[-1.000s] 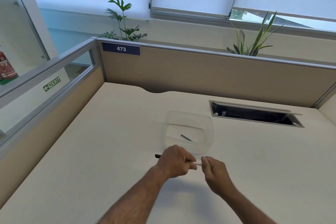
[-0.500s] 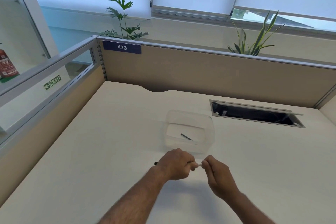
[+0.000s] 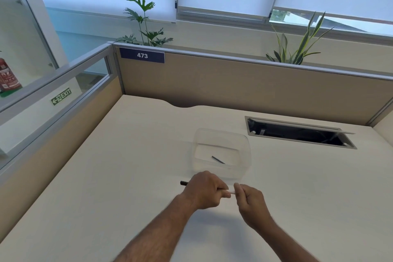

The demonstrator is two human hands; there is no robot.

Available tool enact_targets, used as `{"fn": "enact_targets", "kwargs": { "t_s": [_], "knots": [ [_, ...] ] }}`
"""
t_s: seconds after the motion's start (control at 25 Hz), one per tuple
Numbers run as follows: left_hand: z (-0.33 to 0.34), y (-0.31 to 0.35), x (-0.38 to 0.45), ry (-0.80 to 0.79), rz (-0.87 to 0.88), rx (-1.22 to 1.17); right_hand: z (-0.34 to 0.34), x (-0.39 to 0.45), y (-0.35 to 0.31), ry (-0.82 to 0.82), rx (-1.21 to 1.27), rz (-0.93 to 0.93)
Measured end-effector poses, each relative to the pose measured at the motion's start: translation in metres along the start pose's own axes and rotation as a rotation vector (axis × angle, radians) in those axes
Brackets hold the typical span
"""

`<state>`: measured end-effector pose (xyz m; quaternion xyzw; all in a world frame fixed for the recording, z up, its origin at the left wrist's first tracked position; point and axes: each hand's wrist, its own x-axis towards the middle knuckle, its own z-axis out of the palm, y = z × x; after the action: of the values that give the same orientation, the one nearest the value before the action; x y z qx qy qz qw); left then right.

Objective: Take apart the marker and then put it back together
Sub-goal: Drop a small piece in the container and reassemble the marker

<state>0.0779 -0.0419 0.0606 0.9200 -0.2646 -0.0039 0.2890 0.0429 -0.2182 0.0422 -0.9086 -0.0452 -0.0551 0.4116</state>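
Gripping the marker point(image 3: 230, 191) over the tabletop point(image 3: 127, 166) — left hand point(image 3: 205, 190) fisted around its barrel, right hand point(image 3: 248, 199) pinching its white end

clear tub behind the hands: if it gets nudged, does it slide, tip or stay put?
The clear tub looks thin-walled and holds only a small dark piece, so it is probably light and would slide on the smooth desk. Low and wide, it seems unlikely to tip. The walls may flex.
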Motion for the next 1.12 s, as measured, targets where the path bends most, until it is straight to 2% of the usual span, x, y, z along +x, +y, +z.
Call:
{"fn": "enact_targets", "kwargs": {
  "t_s": [0.16, 0.28, 0.32, 0.4, 0.48, 0.6, 0.8, 0.88, 0.96, 1.12],
  "knots": [
    [0.005, -0.002, -0.003, 0.137, 0.050, 0.085, -0.004, 0.007, -0.011, -0.190, 0.307, 0.412],
    [0.006, -0.003, -0.005, 0.154, 0.048, 0.107, -0.007, 0.008, -0.014, -0.244, 0.347, 0.474],
    [0.006, -0.002, -0.005, 0.144, 0.034, 0.103, -0.007, 0.007, -0.014, -0.213, 0.311, 0.404],
    [0.004, 0.000, -0.003, 0.111, 0.003, 0.071, -0.008, 0.002, -0.009, -0.084, 0.089, 0.146],
    [0.003, 0.001, -0.004, 0.056, -0.030, 0.002, -0.009, -0.003, 0.002, -0.043, -0.082, -0.083],
    [0.001, 0.002, -0.007, -0.071, -0.037, -0.129, -0.013, -0.005, 0.014, -0.021, -0.202, -0.207],
    [-0.001, 0.004, -0.008, -0.202, -0.060, -0.273, -0.016, -0.001, 0.017, 0.044, -0.212, -0.439],
    [0.000, 0.004, -0.008, -0.181, -0.030, -0.231, -0.015, -0.003, 0.015, 0.051, -0.170, -0.399],
    [0.000, 0.001, -0.007, -0.119, -0.001, -0.162, -0.010, -0.005, 0.010, 0.058, -0.083, -0.275],
    [0.004, 0.000, -0.005, 0.056, 0.033, -0.107, 0.002, -0.005, -0.004, -0.004, 0.173, 0.147]
  ]
}}
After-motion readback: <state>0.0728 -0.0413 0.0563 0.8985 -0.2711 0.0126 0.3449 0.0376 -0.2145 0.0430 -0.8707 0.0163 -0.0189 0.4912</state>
